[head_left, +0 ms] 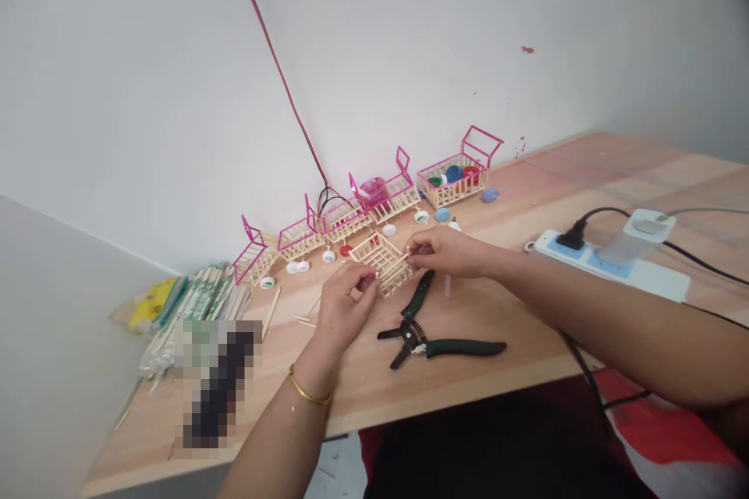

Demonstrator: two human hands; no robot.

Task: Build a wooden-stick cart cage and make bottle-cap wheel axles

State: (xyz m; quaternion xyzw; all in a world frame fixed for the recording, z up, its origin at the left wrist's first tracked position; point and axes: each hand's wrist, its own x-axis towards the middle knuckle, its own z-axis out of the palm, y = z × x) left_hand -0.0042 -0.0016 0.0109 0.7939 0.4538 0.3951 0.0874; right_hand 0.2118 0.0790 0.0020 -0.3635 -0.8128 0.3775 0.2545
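A small unpainted basket (387, 263) built of thin wooden sticks sits on the table between my hands. My left hand (348, 302) is closed in a pinch at its near left corner. Opposite, my right hand (448, 251) pinches at the right corner, thumb and fingertips together. Whether either holds a separate small stick is too small to tell. Just in front lie dark green-handled pliers (413, 334), their handles spread and jaws pointing left.
Several stick carts with pink rims (398, 203) line the wall, bottle caps (442, 215) around their bases. Bagged sticks (196, 304) and a pixelated dark object (222, 386) lie left. Loose sticks (304, 320) are beside my left hand. A power strip (614, 265) with cables stands right.
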